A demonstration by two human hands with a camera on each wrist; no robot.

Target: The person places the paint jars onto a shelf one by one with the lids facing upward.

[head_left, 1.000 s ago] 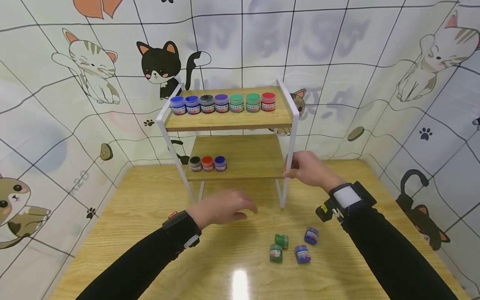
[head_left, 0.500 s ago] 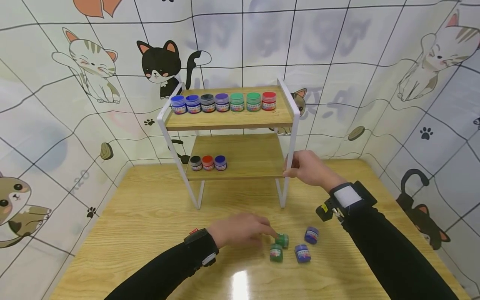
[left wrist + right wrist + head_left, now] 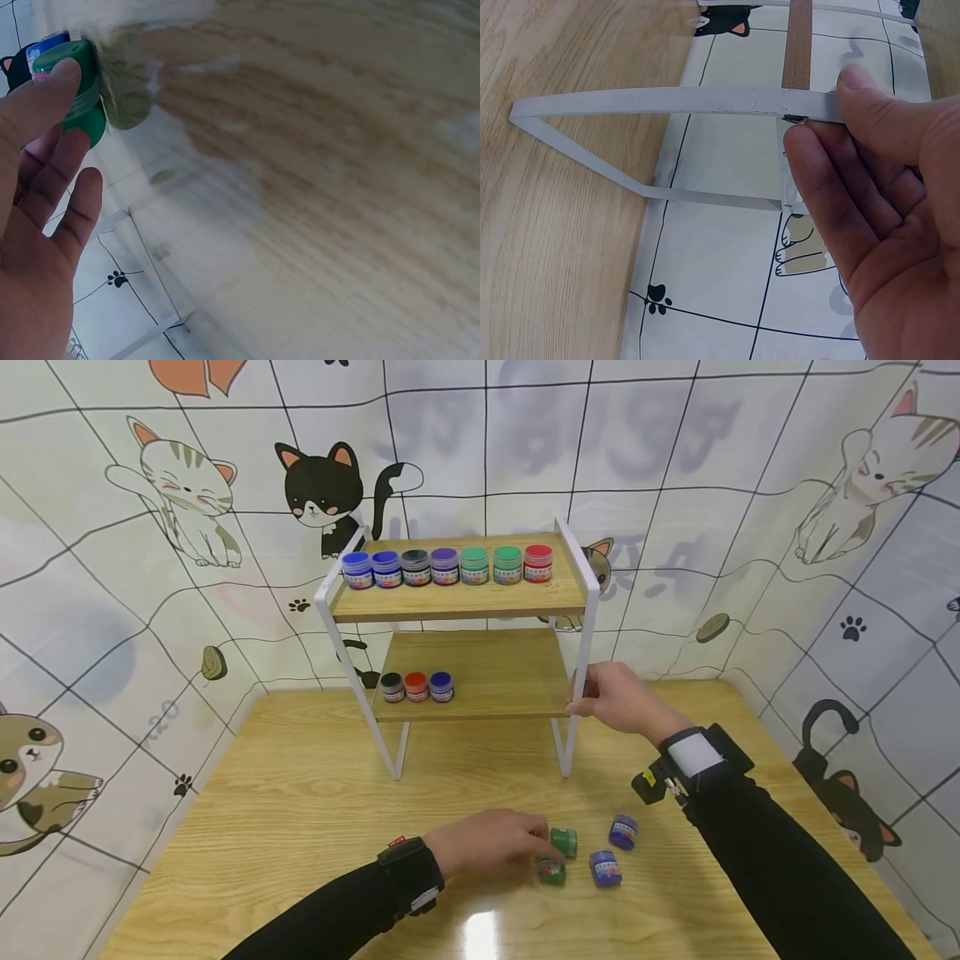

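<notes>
In the head view my left hand (image 3: 495, 845) is low over the table, its thumb and fingers on the nearer small green paint jar (image 3: 552, 873). The left wrist view has the thumb and a finger pinching green jar surface (image 3: 88, 71). A second green jar (image 3: 564, 842) lies just behind, close to the fingertips. Two purple-blue jars (image 3: 605, 868) lie to the right. My right hand (image 3: 618, 697) grips the white metal frame (image 3: 690, 101) of the two-tier shelf (image 3: 487, 612) at its right side, level with the lower board.
Several larger jars (image 3: 474, 566) line the shelf's top board. On the lower board, a black, a red (image 3: 416, 686) and a blue jar stand at the left. The wooden table (image 3: 300, 802) meets a cat-patterned sheet (image 3: 480, 452) at the back and sides.
My left hand has moved right and toward me, from in front of the shelf to the green jars, reaching the farther one first, then the nearer. The right hand keeps its place.
</notes>
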